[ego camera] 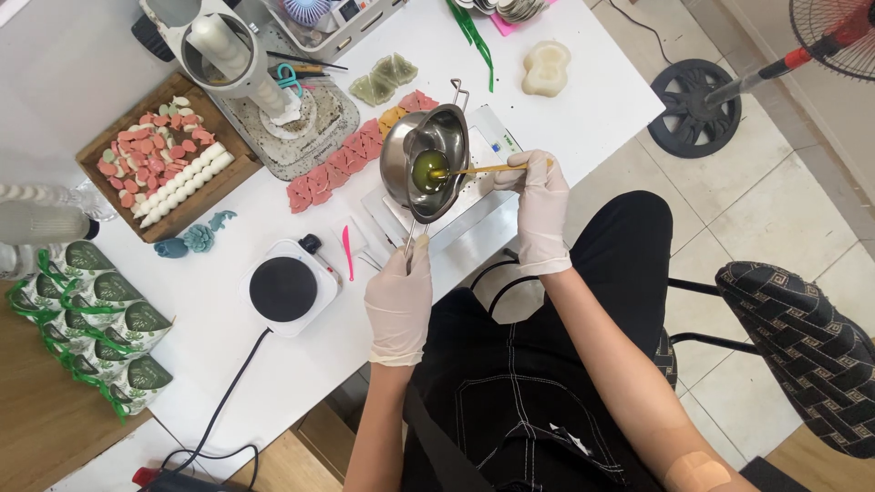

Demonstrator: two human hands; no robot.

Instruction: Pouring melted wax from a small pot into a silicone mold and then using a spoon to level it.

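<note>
My left hand (399,296), in a white glove, grips the handle of a small steel melting pot (401,150) held over a white scale-like slab (483,146). Green liquid (423,170) pools in the pot's bottom. Gloved too, my right hand (540,196) holds a thin wooden stick (483,169) whose tip dips into the green liquid.
A small white hot plate (284,288) with a black top sits left of my left hand, a pink tool (347,252) beside it. Pink moulded pieces (333,169), a wooden tray (102,138) of small shapes, green packets (100,319) and a floor fan (720,91) surround the white table (583,100).
</note>
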